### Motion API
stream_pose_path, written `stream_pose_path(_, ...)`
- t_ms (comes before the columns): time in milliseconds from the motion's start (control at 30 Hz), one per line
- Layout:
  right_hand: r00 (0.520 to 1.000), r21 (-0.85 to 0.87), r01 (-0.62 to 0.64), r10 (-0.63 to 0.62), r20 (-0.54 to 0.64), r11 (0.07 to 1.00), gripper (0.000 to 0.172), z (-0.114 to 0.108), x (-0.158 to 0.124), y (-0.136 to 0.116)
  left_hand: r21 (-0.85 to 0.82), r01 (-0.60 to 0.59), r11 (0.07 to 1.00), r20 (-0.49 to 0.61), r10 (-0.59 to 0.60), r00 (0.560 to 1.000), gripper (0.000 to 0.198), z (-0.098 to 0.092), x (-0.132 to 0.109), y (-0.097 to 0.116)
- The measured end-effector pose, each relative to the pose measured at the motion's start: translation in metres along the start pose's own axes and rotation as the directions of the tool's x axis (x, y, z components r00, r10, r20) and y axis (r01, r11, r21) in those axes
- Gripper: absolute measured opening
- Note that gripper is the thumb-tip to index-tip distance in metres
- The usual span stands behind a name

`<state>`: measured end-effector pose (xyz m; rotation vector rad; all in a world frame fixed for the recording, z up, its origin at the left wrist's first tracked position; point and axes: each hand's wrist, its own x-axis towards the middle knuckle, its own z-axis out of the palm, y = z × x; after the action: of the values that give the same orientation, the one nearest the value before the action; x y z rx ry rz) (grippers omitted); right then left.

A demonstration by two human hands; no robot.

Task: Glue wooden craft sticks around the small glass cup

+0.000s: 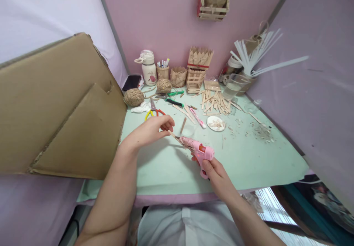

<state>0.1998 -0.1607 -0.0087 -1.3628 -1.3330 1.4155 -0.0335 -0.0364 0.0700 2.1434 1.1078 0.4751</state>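
In the head view my right hand (214, 170) grips a pink glue gun (193, 146) by its handle, the nozzle pointing up and to the left. Strands and crumbs cling to the gun's front underside. A thin wooden stick (173, 134) is pinched in my left hand (156, 128), its free end at the nozzle tip. Whether the nozzle touches the stick, I cannot tell. Just beyond lies a brown stick (183, 125) beside a faint clear round piece. Behind my left hand are scissors (153, 110) with yellow and orange handles.
A pink pen-like cutter (198, 118), a white dish of wood bits (216, 123) and a pile of wooden sticks (215, 102) lie farther back. Twine balls (134, 97), a bottle (149, 69) and a cup of white glue sticks (246, 80) stand behind. Large cardboard (80, 135) leans left.
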Motion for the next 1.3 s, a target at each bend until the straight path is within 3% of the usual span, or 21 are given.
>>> stream_pose_path(433,1.000,-0.024,0.022,-0.023,-0.021,0.999,0.062,0.002,0.000,-0.004,0.018,0.005,1.000,0.006,-0.005,1.000,0.014,0.000,-0.001,0.000)
stream_pose_path(933,0.993,-0.022,-0.089,0.087,-0.085,0.996,0.069,-0.002,-0.005,-0.007,0.013,0.025,1.000,0.009,-0.025,1.000,0.012,-0.002,0.000,0.002)
stream_pose_path(1300,0.989,-0.073,-0.106,0.098,-0.113,0.992,0.068,-0.006,-0.008,-0.009,0.034,0.015,0.999,0.007,-0.015,1.000,0.011,-0.002,0.000,0.001)
